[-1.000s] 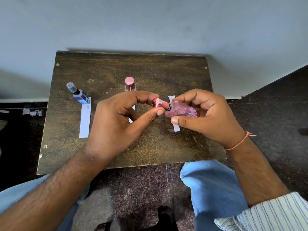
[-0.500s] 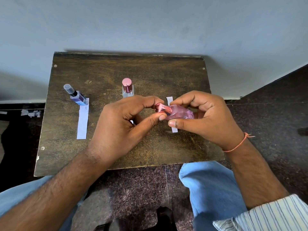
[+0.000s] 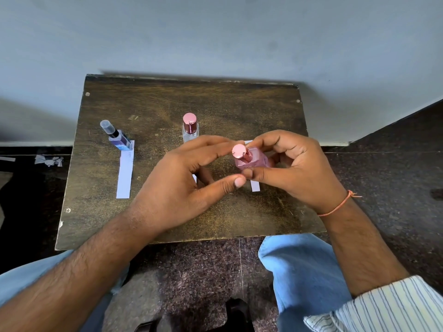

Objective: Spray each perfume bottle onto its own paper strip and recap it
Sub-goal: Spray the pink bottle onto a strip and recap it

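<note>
- Over the table's (image 3: 215, 111) 3 o'clock half, the right hand (image 3: 294, 168) pinches the pink bottle (image 3: 251, 161), capped, above a paper strip (image 3: 254, 185).
- At the bottle's 9 o'clock, the left hand (image 3: 177, 185) hangs spread, thumb and fingers apart, gripping nothing.

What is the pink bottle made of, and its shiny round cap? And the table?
Pink bottle: likely glass or clear plastic, see-through with a pink tint. Its cap: a glossy metallic pink finish, metal or coated plastic, hard to tell. Table: looks like dark wood, matte and worn, with scuffs and grain.
</note>
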`<action>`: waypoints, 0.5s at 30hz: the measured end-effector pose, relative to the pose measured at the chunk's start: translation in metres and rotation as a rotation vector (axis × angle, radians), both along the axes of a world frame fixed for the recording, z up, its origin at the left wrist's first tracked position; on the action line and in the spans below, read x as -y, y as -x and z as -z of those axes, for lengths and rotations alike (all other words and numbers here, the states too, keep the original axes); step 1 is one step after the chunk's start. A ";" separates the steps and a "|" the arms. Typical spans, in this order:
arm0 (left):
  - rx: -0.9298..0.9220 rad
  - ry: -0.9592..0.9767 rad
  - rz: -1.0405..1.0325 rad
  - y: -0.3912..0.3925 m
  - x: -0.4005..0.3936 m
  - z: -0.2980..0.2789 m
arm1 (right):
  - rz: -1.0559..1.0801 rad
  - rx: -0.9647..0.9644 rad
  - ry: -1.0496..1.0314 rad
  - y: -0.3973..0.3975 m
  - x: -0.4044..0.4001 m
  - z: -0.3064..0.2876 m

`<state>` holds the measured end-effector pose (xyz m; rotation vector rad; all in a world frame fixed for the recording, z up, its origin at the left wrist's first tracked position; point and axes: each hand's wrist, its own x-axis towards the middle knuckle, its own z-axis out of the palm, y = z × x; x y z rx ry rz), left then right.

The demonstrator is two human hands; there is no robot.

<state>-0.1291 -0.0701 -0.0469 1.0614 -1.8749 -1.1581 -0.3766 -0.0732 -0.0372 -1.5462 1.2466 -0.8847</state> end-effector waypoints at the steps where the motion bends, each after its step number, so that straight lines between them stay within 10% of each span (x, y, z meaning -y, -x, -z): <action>1: 0.038 -0.004 0.016 -0.002 -0.001 0.002 | 0.006 -0.011 0.000 0.000 0.001 0.002; 15: 0.300 0.114 0.141 -0.028 -0.005 -0.007 | 0.245 -0.013 0.048 0.018 0.024 0.015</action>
